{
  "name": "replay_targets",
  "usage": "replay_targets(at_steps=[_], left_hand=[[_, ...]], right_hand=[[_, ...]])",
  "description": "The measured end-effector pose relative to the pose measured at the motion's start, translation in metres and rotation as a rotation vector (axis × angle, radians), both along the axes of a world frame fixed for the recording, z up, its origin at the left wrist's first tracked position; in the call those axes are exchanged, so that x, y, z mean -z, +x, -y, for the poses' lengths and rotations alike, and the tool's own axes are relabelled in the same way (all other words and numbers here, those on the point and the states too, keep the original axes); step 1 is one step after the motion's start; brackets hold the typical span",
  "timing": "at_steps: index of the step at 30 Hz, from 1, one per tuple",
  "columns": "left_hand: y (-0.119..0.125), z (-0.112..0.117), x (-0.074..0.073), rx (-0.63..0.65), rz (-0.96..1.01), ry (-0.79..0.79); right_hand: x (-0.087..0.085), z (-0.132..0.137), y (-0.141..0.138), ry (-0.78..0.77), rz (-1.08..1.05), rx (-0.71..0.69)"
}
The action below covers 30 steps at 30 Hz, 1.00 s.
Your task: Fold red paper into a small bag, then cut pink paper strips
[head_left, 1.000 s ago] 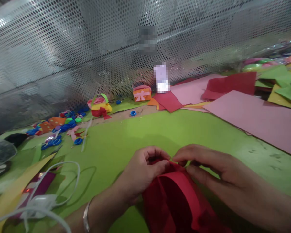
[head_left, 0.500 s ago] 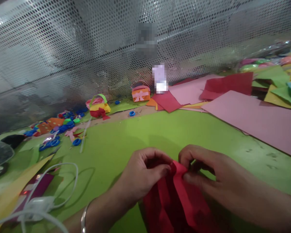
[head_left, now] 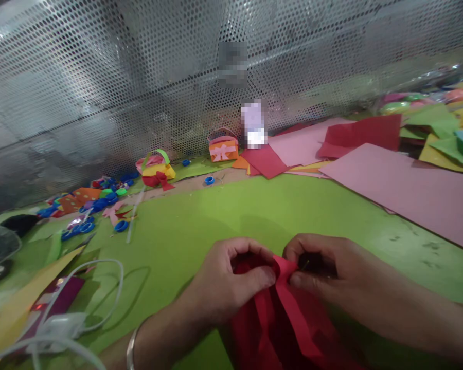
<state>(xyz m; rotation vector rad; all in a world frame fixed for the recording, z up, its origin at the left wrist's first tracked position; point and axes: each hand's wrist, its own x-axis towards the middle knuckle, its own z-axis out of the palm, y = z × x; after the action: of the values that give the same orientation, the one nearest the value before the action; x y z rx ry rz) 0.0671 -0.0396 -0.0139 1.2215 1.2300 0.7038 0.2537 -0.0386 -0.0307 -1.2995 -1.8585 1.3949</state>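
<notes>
A folded piece of red paper (head_left: 306, 329) stands in front of me at the lower middle, its creased sides running down out of the picture. My left hand (head_left: 235, 280) pinches its upper edge between thumb and fingers from the left. From the right, my right hand (head_left: 327, 272) grips the same top edge, close to the left thumb. Something thin shows by the right fingers, too small to name. The paper's lower part is in shadow.
Pink sheets (head_left: 405, 195) and red paper (head_left: 362, 136) lie at the right. Two small paper baskets, one yellow (head_left: 164, 171), one orange (head_left: 224, 150), stand by the perforated metal panel (head_left: 158, 77). Blue scissors (head_left: 79, 228) and a white cable (head_left: 121, 277) lie left on the green table (head_left: 185, 221).
Both hands keep hold of the red paper at its top edge. The left thumb has shifted slightly right, and the fingers have moved only a little.
</notes>
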Motion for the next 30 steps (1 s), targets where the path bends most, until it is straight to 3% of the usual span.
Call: replay_targets(at_steps=[2,10,15,22,30], left_hand=[[-0.001,-0.001,-0.003,0.004,-0.005,-0.014],[0.003,0.005,0.001,0.024,-0.131,0.169],[0.002,0.004,-0.001,-0.043,-0.066,0.243],[0.0,0.001,-0.006,-0.051,-0.012,0.123],[-0.001,0.0,-0.008,-0.026,-0.099,0.145]], right_hand=[[-0.002,0.001,0.0,-0.017,-0.029,-0.011],[0.004,0.003,-0.002,-0.016,-0.06,0.048],[0.001,0.001,-0.001,-0.058,0.116,-0.045],[-0.006,0.003,-0.001,-0.096,0.099,-0.042],[-0.011,0.005,-0.001,0.008,0.137,-0.011]])
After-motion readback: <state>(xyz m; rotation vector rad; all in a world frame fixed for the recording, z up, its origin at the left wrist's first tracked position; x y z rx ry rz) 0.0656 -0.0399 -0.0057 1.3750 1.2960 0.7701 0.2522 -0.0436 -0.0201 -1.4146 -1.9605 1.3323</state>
